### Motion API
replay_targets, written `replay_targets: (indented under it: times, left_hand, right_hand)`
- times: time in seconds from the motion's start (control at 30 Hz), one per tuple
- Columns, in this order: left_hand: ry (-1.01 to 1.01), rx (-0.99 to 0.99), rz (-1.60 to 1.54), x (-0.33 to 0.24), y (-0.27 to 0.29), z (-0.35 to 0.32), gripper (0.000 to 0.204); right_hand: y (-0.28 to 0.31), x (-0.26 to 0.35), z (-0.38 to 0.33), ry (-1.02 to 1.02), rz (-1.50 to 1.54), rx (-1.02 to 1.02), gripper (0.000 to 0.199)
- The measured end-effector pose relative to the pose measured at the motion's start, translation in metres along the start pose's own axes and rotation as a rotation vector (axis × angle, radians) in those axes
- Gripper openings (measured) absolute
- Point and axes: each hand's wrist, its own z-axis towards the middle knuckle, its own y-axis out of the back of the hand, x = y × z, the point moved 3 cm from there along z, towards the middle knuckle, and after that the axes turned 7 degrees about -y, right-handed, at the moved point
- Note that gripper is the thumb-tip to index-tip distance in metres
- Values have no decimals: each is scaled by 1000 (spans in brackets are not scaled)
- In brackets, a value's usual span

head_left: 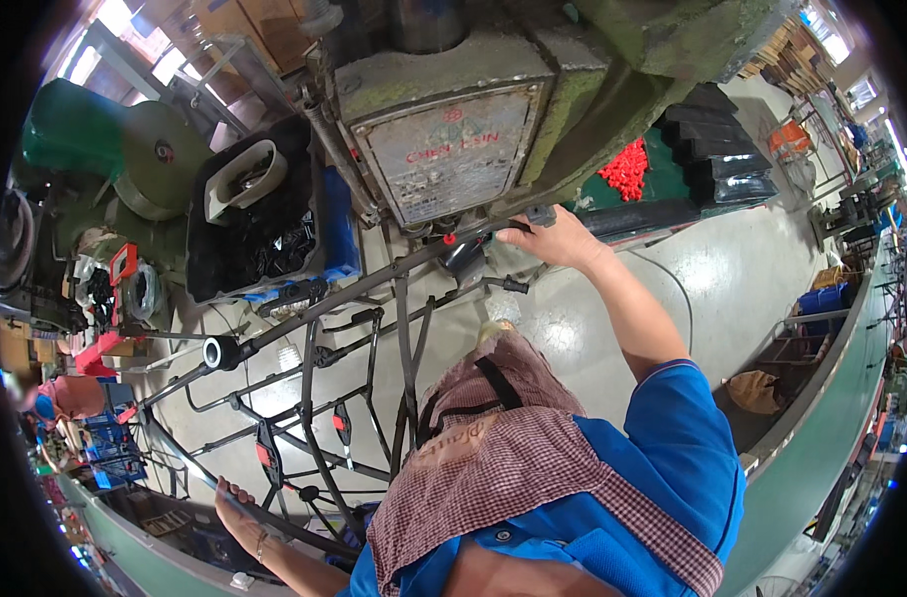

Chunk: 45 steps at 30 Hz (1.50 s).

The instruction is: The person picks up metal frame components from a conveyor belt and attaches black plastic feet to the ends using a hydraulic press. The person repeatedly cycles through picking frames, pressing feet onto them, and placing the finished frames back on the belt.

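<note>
A large black tubular metal frame (309, 398) with several crossing bars and red-marked black joints stretches in front of me. My left hand (239, 517) is closed round its lower tube at the near left. My right hand (555, 239) is closed on the upper tube's far end, under the worn green press (453, 149). A red round part (449, 239) shows on that end, close to the lower edge of the press. The fingers of my right hand are partly hidden.
Left of the press, a black bin (254, 234) holds small dark parts and a pale curved piece. Small red parts (625, 171) lie on a green surface at the right, beside black corrugated pieces (717, 149). A long green bench (811, 478) runs along the right.
</note>
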Motion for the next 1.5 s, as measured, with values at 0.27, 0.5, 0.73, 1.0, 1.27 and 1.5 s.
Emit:
replay_targets:
  times: [0.27,0.5,0.73,1.0,1.27,1.5]
  left_hand:
    - [5,8,-10,1,1,11,22]
    - [17,15,3,-2,-6,10,18]
    - [1,25,-25,-2,0,10,13]
    - [-20,-43,-81,2,10,5,15]
    - [-46,-155,-29,0,-1,-18,17]
    - [-138,-204,-1,-7,3,-96,16]
  right_hand:
    - [11,23,-14,-16,32,5,57]
    - [16,35,-32,222,-278,-224,49]
    - [-80,109,-63,276,196,521,35]
    - [-190,136,-48,-69,662,1101,25]
    - [-236,121,-29,-77,515,1127,23]
    - [-279,59,-88,-241,753,1242,18]
